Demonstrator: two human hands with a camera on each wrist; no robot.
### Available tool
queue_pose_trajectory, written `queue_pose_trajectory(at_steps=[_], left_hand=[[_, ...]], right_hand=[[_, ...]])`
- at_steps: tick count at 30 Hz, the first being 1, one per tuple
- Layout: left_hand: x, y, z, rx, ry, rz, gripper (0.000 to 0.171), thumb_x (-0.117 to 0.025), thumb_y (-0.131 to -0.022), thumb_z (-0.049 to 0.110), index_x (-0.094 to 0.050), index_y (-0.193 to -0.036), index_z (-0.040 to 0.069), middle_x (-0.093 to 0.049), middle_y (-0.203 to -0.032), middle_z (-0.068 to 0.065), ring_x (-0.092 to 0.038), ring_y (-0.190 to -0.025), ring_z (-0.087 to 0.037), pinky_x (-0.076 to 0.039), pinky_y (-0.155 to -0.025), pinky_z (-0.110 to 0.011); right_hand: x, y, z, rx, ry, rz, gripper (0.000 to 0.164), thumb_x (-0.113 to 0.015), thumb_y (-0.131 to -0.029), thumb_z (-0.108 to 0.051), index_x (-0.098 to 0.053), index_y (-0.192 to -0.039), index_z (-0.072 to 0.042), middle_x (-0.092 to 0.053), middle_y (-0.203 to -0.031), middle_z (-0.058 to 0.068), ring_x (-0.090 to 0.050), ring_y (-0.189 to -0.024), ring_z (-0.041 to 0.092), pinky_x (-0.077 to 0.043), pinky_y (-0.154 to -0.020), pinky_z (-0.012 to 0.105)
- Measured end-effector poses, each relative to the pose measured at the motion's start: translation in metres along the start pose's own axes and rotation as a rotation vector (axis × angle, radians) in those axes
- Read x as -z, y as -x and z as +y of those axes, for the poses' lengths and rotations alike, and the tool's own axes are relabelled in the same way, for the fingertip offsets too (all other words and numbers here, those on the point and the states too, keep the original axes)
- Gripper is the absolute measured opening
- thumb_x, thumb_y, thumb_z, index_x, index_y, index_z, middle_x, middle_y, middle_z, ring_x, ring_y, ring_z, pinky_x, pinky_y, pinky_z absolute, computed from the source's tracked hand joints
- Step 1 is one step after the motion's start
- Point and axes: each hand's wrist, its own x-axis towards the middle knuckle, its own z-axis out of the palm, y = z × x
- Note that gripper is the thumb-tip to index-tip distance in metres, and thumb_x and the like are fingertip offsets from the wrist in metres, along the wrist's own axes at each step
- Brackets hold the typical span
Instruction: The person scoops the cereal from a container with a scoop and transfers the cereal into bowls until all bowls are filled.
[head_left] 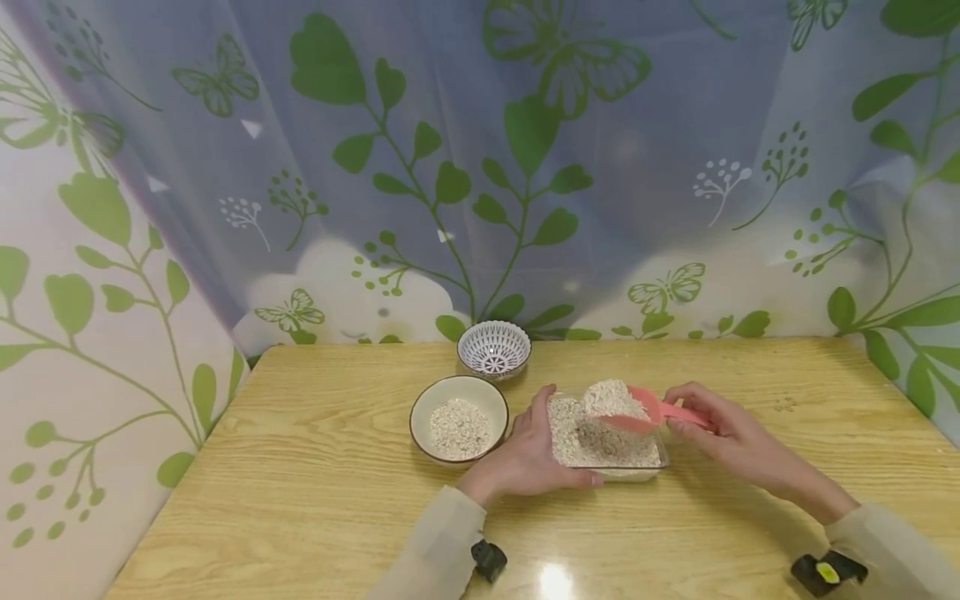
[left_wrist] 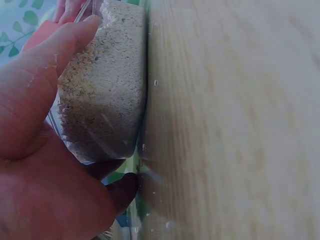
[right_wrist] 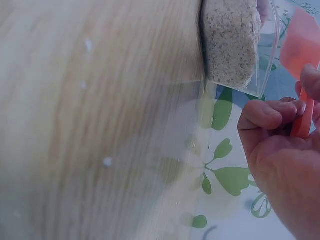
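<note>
My right hand (head_left: 738,437) grips the handle of a pink scoop (head_left: 649,407), heaped with oats (head_left: 611,398). The scoop is above the right part of a clear rectangular container (head_left: 618,475) that holds more oats. Around the container's left end my left hand (head_left: 525,458) holds on, thumb along the near side and fingers toward the far side. Through the clear wall in the left wrist view, the oats (left_wrist: 107,75) reach high up. In the right wrist view, fingers curl round the scoop handle (right_wrist: 302,120).
A cream bowl (head_left: 483,400) with a dark rim stands just left of the container, some oats in its bottom. Behind it sits a smaller black-and-white patterned bowl (head_left: 495,346). The wooden table (head_left: 315,483) meets a leaf-patterned curtain (head_left: 600,208) at the back.
</note>
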Motion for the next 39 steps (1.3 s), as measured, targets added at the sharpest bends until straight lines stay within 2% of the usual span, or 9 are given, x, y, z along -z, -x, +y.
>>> queue_pose_trajectory(at_steps=[7, 11, 16, 22, 26, 33, 35, 39], left_hand=[[0.003, 0.002, 0.004, -0.015, -0.032, -0.023, 0.137, -0.087, -0.074, 0.056, 0.01, -0.165, 0.021, -0.012, -0.171, -0.022, -0.017, -0.158, -0.037, -0.03, -0.124, -0.059], [0.009, 0.005, 0.009, -0.037, -0.058, -0.031, 0.138, -0.086, -0.075, 0.056, 0.012, -0.165, 0.021, -0.004, -0.172, -0.02, -0.011, -0.16, -0.035, -0.027, -0.125, -0.057], [0.021, 0.014, 0.02, -0.069, -0.048, -0.036, 0.134, -0.084, -0.077, 0.059, 0.012, -0.165, 0.024, -0.003, -0.173, -0.015, -0.017, -0.158, -0.035, -0.036, -0.12, -0.057], [0.043, 0.027, 0.025, -0.141, -0.022, -0.001, 0.128, -0.082, -0.079, 0.059, 0.007, -0.165, 0.026, -0.006, -0.173, -0.011, -0.016, -0.159, -0.032, -0.029, -0.124, -0.057], [0.061, 0.034, 0.014, -0.152, -0.002, 0.069, 0.121, -0.081, -0.081, 0.056, 0.0, -0.166, 0.025, -0.011, -0.173, -0.008, -0.018, -0.158, -0.028, -0.026, -0.126, -0.054], [0.092, 0.046, -0.024, -0.169, 0.111, 0.219, 0.108, -0.082, -0.085, 0.044, -0.014, -0.165, 0.018, -0.028, -0.167, -0.009, -0.034, -0.153, -0.032, -0.033, -0.125, -0.047], [0.1, 0.05, -0.035, -0.153, 0.124, 0.252, 0.106, -0.082, -0.086, 0.043, -0.015, -0.165, 0.019, -0.029, -0.167, -0.008, -0.032, -0.154, -0.029, -0.032, -0.126, -0.047], [0.109, 0.057, -0.056, -0.094, 0.099, 0.299, 0.104, -0.082, -0.086, 0.044, -0.018, -0.164, 0.019, -0.031, -0.166, -0.009, -0.034, -0.152, -0.033, -0.031, -0.125, -0.05]], right_hand=[[-0.002, 0.001, 0.0, -0.033, -0.054, -0.012, 0.015, -0.053, -0.107, -0.01, -0.054, -0.122, -0.01, -0.045, -0.072, 0.0, -0.038, -0.052, 0.013, -0.037, -0.043, 0.031], [-0.001, 0.001, -0.001, -0.026, -0.072, -0.006, 0.015, -0.052, -0.107, -0.01, -0.053, -0.122, -0.009, -0.045, -0.074, 0.005, -0.038, -0.052, 0.017, -0.036, -0.043, 0.032], [0.0, 0.0, -0.003, -0.002, -0.072, 0.002, 0.016, -0.051, -0.107, -0.007, -0.053, -0.123, -0.009, -0.042, -0.07, 0.004, -0.037, -0.051, 0.018, -0.035, -0.042, 0.032], [-0.001, -0.005, -0.007, 0.033, -0.051, 0.031, 0.018, -0.053, -0.105, -0.005, -0.054, -0.123, -0.009, -0.044, -0.072, 0.0, -0.038, -0.051, 0.017, -0.035, -0.042, 0.032], [-0.003, -0.007, -0.009, 0.049, -0.043, 0.039, 0.018, -0.054, -0.105, -0.004, -0.055, -0.122, -0.009, -0.045, -0.073, -0.001, -0.038, -0.051, 0.015, -0.036, -0.042, 0.031], [-0.003, -0.01, -0.015, 0.018, -0.044, 0.041, 0.018, -0.054, -0.106, -0.008, -0.054, -0.123, -0.01, -0.047, -0.076, -0.001, -0.041, -0.053, 0.017, -0.037, -0.043, 0.031], [-0.003, -0.01, -0.017, 0.008, -0.036, 0.046, 0.018, -0.055, -0.105, -0.009, -0.054, -0.124, -0.011, -0.047, -0.076, -0.001, -0.042, -0.053, 0.016, -0.038, -0.044, 0.031], [-0.004, -0.012, -0.021, 0.005, -0.019, 0.052, 0.018, -0.056, -0.105, -0.009, -0.055, -0.123, -0.011, -0.048, -0.077, -0.002, -0.043, -0.053, 0.015, -0.039, -0.044, 0.03]])
